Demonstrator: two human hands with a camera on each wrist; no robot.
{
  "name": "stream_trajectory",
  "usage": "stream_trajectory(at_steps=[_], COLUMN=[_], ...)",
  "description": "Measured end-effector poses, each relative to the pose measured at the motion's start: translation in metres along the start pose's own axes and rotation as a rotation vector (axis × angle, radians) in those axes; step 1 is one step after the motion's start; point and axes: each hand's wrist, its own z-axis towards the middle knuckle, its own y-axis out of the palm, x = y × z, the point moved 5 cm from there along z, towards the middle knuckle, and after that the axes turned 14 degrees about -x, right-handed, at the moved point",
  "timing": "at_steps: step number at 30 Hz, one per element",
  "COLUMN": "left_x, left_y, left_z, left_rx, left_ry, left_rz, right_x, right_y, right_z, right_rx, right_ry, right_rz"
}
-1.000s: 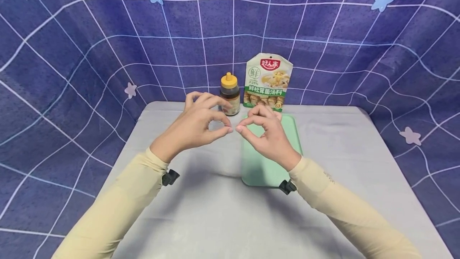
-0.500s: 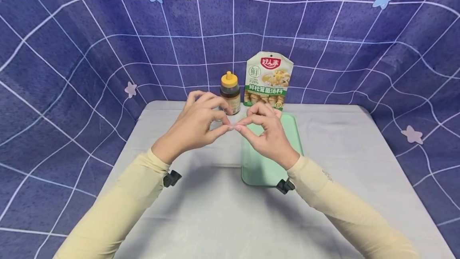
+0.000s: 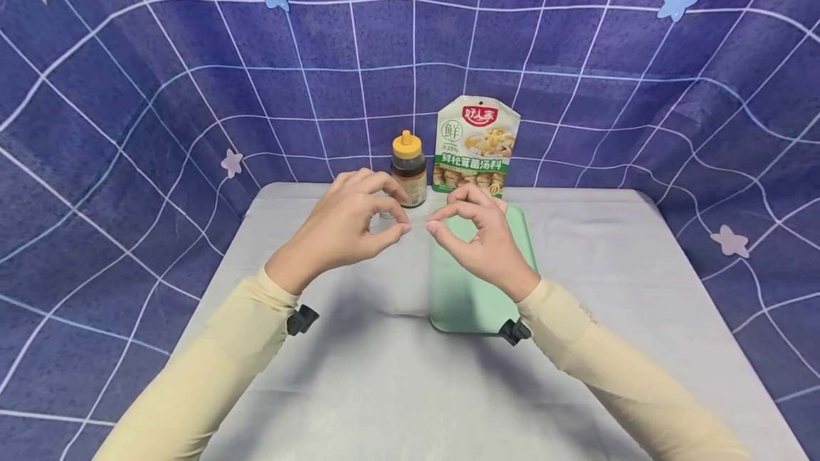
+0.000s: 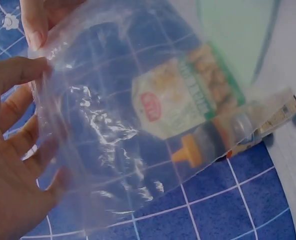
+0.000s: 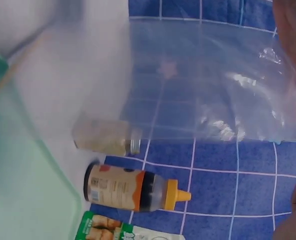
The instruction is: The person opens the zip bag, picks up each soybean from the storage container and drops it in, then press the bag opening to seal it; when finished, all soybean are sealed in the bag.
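A clear plastic bag (image 4: 102, 110) hangs from both hands, see-through enough to show the things behind it. My left hand (image 3: 352, 223) pinches its top edge between thumb and index finger, the other fingers spread loosely. Facing it, my right hand (image 3: 480, 237) pinches the same edge a short way to the right. In the head view the bag is barely visible, just a faint line between the fingertips. The right wrist view shows the bag's sheet stretching across the upper part, over the table and backdrop.
At the back stand a yellow-capped squeeze bottle (image 3: 410, 171) and a white-and-green soup pouch (image 3: 477, 144). A small glass jar (image 5: 105, 137) is beside the bottle, mostly hidden by the left hand in the head view. The green tray (image 3: 456, 297) lies under the right hand.
The fingertips of both hands came together half a second ago and are now slightly farther apart, with the bag's edge drawn between them. Things on the table stay put.
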Motion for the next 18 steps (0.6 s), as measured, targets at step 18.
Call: stream_trajectory(at_steps=[18], left_x=[0.010], left_y=[-0.002], left_z=[0.003], left_rx=[0.003], left_ry=[0.007], left_rz=[0.037], right_x=[-0.005], right_y=[-0.001], right_z=[0.003], right_rx=[0.014], right_ry=[-0.028], right_rz=[0.046])
